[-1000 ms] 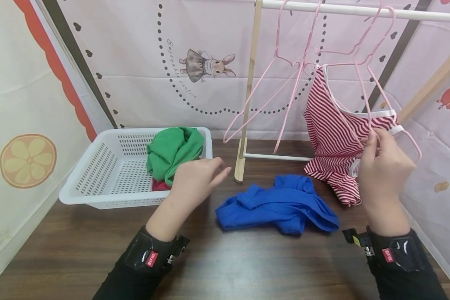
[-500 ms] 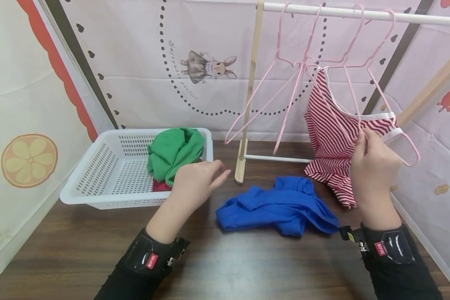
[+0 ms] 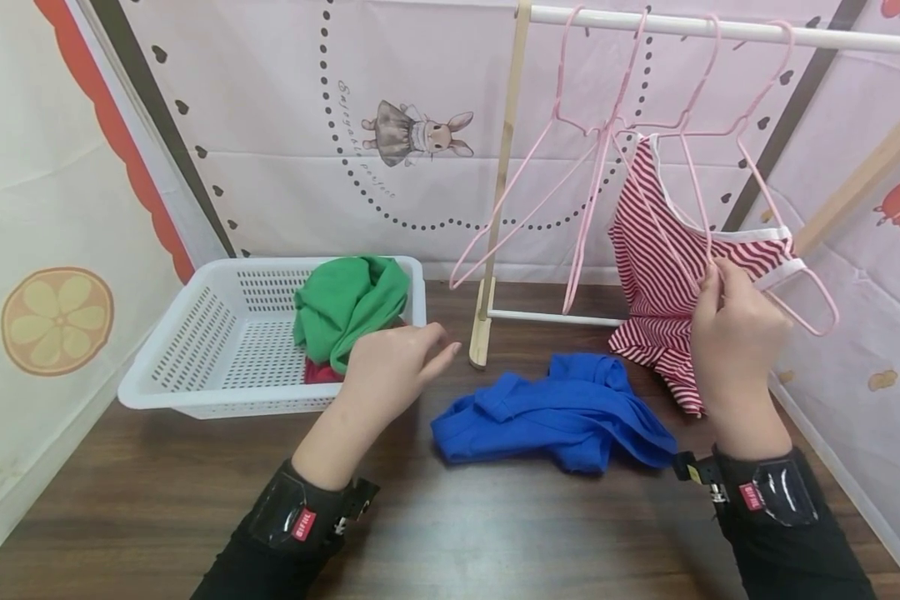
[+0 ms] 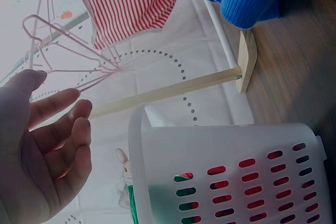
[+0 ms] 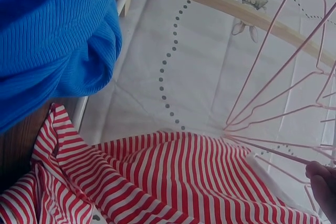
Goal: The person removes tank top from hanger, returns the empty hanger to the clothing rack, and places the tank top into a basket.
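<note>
My right hand [image 3: 742, 350] pinches the lower corner of a pink clothes hanger [image 3: 696, 183] between thumb and fingers, with the hanger's hook on the white rail [image 3: 840, 36]. Just behind it hangs a red-and-white striped garment [image 3: 645, 267] on the rightmost hanger [image 3: 823, 287], its lower end reaching the tabletop. Loosely bent and holding nothing, my left hand [image 3: 390, 367] hovers by the right end of the white basket [image 3: 146, 396]. Between both hands a crumpled blue ribbed garment [image 3: 547, 417] lies on the table.
Two more pink hangers [image 3: 513, 183] hang to the left on the rail. A wooden post [image 3: 501, 167] supports the rail beside the basket. Inside the basket lie a green cloth [image 3: 348, 304] and a dark red cloth [image 3: 321, 372]. Printed fabric walls surround the wooden table.
My right hand has moved left, sliding the pinched hanger along the rail away from the striped garment's hanger. The hanger to its left has swung slightly. My left hand has stayed almost still.
</note>
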Demonstrator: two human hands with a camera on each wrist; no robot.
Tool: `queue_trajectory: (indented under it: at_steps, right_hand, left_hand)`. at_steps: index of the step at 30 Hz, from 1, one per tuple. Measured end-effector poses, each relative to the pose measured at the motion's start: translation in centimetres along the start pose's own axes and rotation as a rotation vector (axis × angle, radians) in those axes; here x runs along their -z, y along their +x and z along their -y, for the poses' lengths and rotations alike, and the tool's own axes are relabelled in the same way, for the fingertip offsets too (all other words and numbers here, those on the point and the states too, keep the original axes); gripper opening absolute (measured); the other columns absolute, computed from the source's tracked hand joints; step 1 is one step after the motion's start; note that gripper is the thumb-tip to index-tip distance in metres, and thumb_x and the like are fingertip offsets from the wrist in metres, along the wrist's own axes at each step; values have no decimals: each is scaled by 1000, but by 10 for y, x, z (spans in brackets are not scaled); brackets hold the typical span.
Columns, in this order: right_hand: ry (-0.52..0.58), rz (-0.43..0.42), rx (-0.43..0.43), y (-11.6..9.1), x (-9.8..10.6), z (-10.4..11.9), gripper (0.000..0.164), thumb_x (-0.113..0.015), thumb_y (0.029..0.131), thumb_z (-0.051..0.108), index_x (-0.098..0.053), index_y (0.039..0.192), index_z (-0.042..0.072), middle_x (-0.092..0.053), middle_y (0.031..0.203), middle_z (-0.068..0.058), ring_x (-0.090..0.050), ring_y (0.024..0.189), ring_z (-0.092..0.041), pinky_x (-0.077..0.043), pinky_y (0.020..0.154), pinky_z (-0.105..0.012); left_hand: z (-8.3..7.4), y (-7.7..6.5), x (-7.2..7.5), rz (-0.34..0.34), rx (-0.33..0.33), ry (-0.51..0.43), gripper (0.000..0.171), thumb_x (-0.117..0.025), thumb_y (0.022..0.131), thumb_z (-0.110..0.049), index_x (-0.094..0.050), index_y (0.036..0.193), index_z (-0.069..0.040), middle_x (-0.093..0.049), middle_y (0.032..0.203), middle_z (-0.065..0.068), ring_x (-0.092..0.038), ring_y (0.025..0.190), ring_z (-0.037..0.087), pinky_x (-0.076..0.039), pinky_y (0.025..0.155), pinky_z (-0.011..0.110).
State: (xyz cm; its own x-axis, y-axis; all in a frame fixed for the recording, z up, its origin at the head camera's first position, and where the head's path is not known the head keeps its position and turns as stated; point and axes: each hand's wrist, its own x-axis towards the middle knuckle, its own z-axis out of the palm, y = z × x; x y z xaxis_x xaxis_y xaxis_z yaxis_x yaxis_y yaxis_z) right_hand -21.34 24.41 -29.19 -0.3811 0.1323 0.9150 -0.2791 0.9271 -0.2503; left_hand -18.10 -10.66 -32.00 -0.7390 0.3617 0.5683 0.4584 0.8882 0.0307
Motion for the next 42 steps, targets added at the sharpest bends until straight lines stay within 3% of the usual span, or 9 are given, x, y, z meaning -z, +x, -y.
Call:
queue_trajectory:
  at_steps: [9, 12, 17, 25, 33, 42]
  right_hand:
    - [-25, -8, 0, -3, -1, 3, 32, -53, 100, 21, -67, 117, -2, -70, 90, -23, -57, 58, -40, -27, 46, -47]
    - [-34, -20, 3, -5, 0, 5, 31, -56, 98, 22, -67, 118, 0, -71, 93, -19, -60, 64, -41, -32, 49, -49]
    - [-34, -26, 10, -5, 3, 6, 35, -58, 96, 28, -68, 118, 3, -70, 106, -17, -63, 85, -43, -45, 66, -55]
    - [25, -25, 73, -1, 9, 11, 43, -55, 96, 34, -66, 119, -1, -65, 119, -18, -57, 107, -42, -42, 90, -54]
    - [84, -113, 169, -2, 11, 18, 40, -57, 93, 32, -70, 110, -2, -68, 114, -16, -58, 102, -43, -41, 87, -57]
    - [137, -167, 230, -3, 14, 32, 35, -58, 93, 28, -72, 100, -3, -70, 107, -16, -59, 96, -45, -40, 83, -58]
  left_hand:
    - [2, -2, 1, -1, 4, -4, 25, -64, 93, -38, -68, 87, -14, -59, 59, -3, -52, 50, 16, -32, 40, 27]
    - [2, -2, 2, -4, 3, -3, 25, -64, 94, -39, -68, 87, -14, -60, 60, -2, -51, 49, 15, -32, 39, 28]
    - [2, -3, 3, -10, 7, 3, 28, -63, 94, -40, -67, 86, -14, -55, 56, -3, -46, 46, 15, -30, 39, 28]
    - [1, -4, 3, -23, -3, 10, 26, -64, 93, -38, -67, 85, -14, -59, 59, -2, -51, 48, 16, -31, 38, 28]
    - [-5, -7, -2, 45, -31, 33, 27, -63, 94, -39, -67, 90, -13, -64, 65, -1, -57, 52, 17, -33, 39, 27]
    - [-9, -9, -10, -10, -108, 54, 27, -65, 92, -38, -62, 80, -14, -50, 54, -3, -49, 46, 15, -28, 37, 28]
